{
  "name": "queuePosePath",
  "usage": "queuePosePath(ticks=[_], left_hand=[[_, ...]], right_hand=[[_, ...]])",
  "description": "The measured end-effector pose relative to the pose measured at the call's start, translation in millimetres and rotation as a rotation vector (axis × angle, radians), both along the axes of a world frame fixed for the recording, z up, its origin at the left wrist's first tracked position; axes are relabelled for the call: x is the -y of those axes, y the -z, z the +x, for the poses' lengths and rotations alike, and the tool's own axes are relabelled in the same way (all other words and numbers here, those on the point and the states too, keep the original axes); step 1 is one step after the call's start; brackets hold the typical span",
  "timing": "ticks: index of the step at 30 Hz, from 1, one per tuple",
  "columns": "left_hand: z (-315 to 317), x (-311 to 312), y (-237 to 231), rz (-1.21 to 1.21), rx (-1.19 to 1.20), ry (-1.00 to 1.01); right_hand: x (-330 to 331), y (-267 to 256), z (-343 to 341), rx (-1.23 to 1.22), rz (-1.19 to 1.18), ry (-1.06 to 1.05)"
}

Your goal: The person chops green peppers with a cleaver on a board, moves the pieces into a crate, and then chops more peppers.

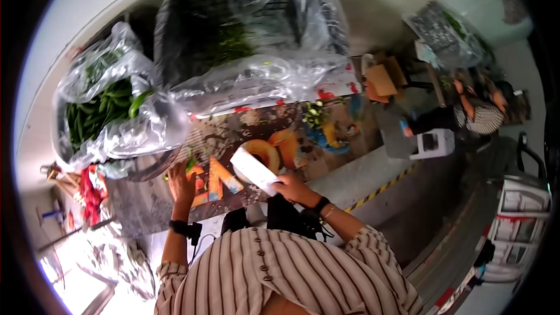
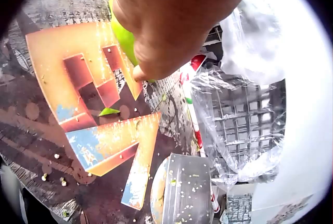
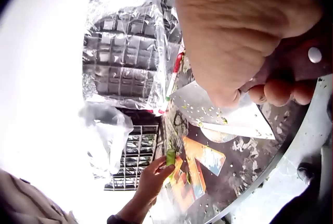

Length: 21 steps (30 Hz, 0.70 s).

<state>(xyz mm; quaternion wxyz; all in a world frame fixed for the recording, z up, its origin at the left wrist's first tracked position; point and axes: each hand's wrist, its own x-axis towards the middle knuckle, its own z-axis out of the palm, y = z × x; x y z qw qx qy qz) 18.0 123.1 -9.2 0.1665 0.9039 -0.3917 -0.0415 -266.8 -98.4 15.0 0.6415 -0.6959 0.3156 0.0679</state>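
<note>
My left hand (image 1: 182,185) is low over the painted tabletop (image 1: 137,201), just in front of a bin of green peppers (image 1: 102,108). It grips a bright green pepper (image 2: 123,36), partly covered by the fingers in the left wrist view. A blunt, pale green end of that pepper shows above the fingers in the right wrist view. My right hand (image 1: 296,190) holds a cleaver (image 1: 254,170) by its handle, which the fingers hide. Small pale seeds and green bits cling to the broad blade, which stands apart from the pepper, to its right.
Behind the table sits a large plastic-lined crate (image 1: 251,73) with green pieces inside. Green scraps (image 1: 315,115) lie on the tabletop, near its back edge. Another person (image 1: 481,118) sits at the right, beside a grey plastic stool (image 1: 431,143). Cardboard boxes (image 1: 382,80) stand behind.
</note>
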Motion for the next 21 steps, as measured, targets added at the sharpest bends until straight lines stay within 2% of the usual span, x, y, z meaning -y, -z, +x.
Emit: queuePosePath(ticks=[3,6,9,13,15,17,20,21], left_hand=[[10,7,11,0.011,0.015,-0.017],[15,0,12,0.026,-0.053,-0.044],[19,1,0,-0.099,-0.06,0.027],[23,-5,-5,-0.098,-0.11,0.066],[24,-5,-6,-0.139,-0.118,0.149],[18,-5,-7,-0.166,-0.14,0.142],[8,0,-7,-0.212,-0.157,0.181],[3,1,-5,-0.212,-0.16,0.185]], right_hand=[[-5,-16,15,-0.028,0.124,-0.038],[-12,-12,27,0.002,0.06,-0.148],[-25,-3,37,-0.042,0.079,-0.246],[-36,7,51,-0.015,-0.011,-0.32],[-37,8,55,0.021,0.081,-0.179],[-35,13,55,0.03,0.127,-0.13],[-20,20,45,0.066,0.253,0.089],[-13,21,42,0.027,0.214,0.13]])
